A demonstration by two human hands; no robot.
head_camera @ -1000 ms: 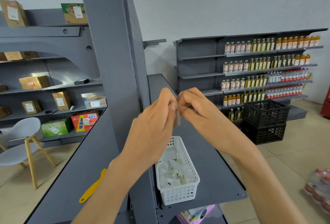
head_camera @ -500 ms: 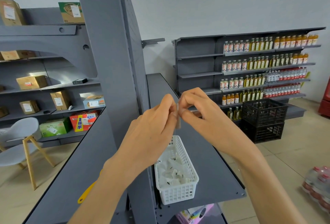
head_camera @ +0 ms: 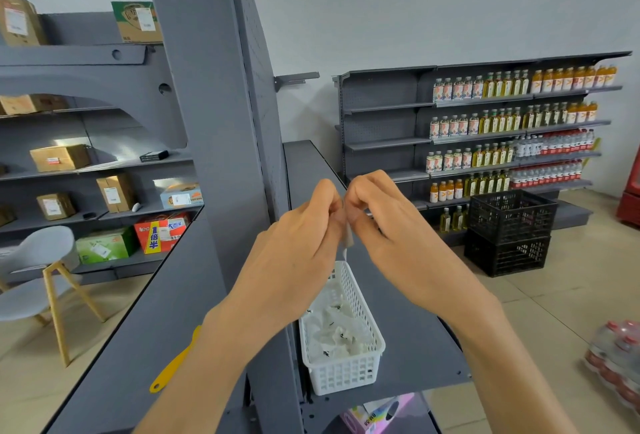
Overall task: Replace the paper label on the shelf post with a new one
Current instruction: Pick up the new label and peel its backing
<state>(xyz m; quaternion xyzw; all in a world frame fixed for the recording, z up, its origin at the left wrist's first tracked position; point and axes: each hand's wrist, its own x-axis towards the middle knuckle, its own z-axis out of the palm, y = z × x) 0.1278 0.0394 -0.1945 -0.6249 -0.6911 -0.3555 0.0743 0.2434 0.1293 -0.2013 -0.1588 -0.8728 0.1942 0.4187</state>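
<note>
The grey shelf post point(head_camera: 204, 122) rises at centre left, and its face shows no label. In front of it, at chest height, my left hand point(head_camera: 294, 253) and my right hand point(head_camera: 391, 226) meet fingertip to fingertip. Both pinch a small pale paper label point(head_camera: 347, 236) seen edge-on between them, with a thin white strip hanging from its lower end. Below the hands a white plastic basket point(head_camera: 343, 374) on the grey shelf point(head_camera: 408, 329) holds several crumpled white papers.
A yellow scraper point(head_camera: 173, 364) lies on the left grey shelf, partly behind my left forearm. Shelves with cardboard boxes and a grey chair point(head_camera: 31, 281) stand left. Bottle shelves, two stacked black crates point(head_camera: 509, 233) and a pack of bottles point(head_camera: 616, 361) stand right.
The view has shifted slightly. Both hands stay together on the small paper label, the fingers working at it with little overall movement.
</note>
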